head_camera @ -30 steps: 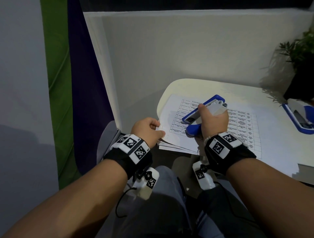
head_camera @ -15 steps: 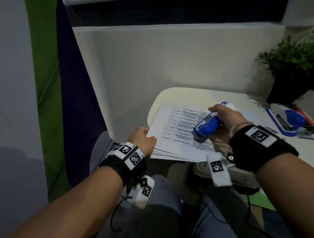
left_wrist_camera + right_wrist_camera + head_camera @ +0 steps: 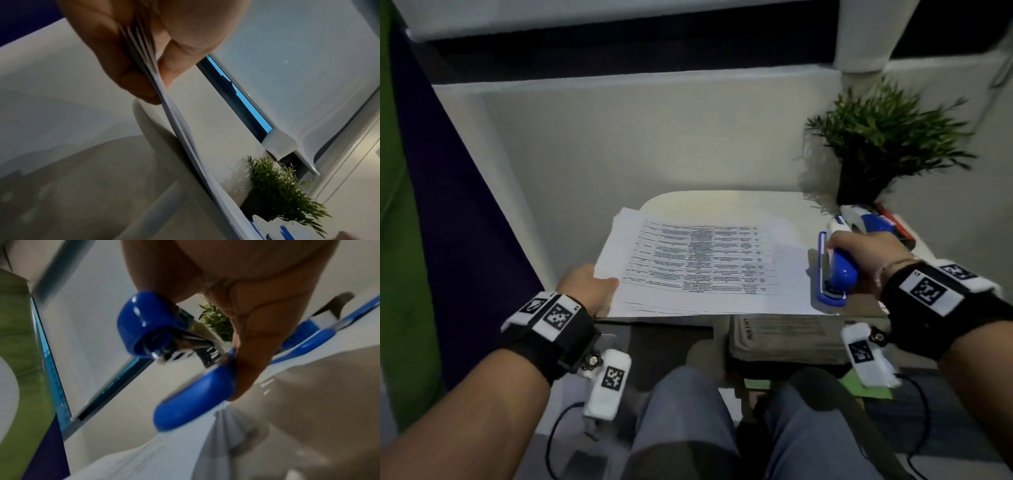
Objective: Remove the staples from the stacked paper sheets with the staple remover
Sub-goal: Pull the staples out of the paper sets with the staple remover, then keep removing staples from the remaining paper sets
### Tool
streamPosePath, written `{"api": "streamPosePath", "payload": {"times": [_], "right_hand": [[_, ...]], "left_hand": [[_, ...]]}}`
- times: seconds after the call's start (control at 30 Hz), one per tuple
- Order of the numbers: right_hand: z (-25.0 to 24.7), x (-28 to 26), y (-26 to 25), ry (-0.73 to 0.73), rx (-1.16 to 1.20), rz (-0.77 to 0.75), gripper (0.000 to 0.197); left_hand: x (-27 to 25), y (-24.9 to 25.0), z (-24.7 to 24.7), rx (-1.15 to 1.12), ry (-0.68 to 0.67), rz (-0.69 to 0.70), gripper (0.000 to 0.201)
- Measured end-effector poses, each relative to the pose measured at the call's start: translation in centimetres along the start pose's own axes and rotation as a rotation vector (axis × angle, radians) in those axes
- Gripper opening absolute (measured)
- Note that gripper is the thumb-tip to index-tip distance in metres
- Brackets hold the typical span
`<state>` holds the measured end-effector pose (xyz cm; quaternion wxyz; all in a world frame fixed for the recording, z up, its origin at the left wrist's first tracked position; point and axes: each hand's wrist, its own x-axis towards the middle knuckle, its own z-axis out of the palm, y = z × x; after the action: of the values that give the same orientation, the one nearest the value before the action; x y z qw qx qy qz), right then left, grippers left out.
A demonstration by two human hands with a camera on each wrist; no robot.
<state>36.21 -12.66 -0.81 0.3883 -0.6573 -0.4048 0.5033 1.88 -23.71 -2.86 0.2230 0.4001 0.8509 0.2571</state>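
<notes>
White table [image 3: 722,202] against a white wall [image 3: 654,154] carries one stack [image 3: 705,260] at its near edge; the left hand [image 3: 589,287] pinches the stack's near left corner. The right hand [image 3: 859,251] grips one blue remover [image 3: 839,275] at the stack's right edge. One more blue tool [image 3: 873,224], perhaps a stapler, and one plant [image 3: 883,137] stand far right.

Holds both forearms forward and apart, wrists level. Pinches the near left edge of the paper stack [image 3: 698,267] with the left hand [image 3: 585,291], thumb on top, fingers underneath. Clasps the blue staple remover [image 3: 839,274] in the right hand [image 3: 866,253], fingers curled over its top, at the stack's right edge.
</notes>
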Motion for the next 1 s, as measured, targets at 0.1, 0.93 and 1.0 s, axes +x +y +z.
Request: {"api": "streamPosePath", "payload": {"times": [0.1, 0.93, 1.0], "right_hand": [[-1.2, 0.5, 0.3, 0.07, -0.161, -0.079, 0.057], [-6.4, 7.6, -3.8, 0.118, -1.076, -0.306, 0.049], [-6.1, 7.9, -3.6, 0.124, -1.101, -0.32, 0.044]], "left_hand": [[0.3, 1.8, 0.2, 0.104, -0.007, 0.046, 0.025], [-5.6, 11.6, 8.7, 0.426, -0.163, 0.693, 0.069], [-6.9, 12.1, 10.7, 0.54, -0.288, 0.735, 0.067]]}}
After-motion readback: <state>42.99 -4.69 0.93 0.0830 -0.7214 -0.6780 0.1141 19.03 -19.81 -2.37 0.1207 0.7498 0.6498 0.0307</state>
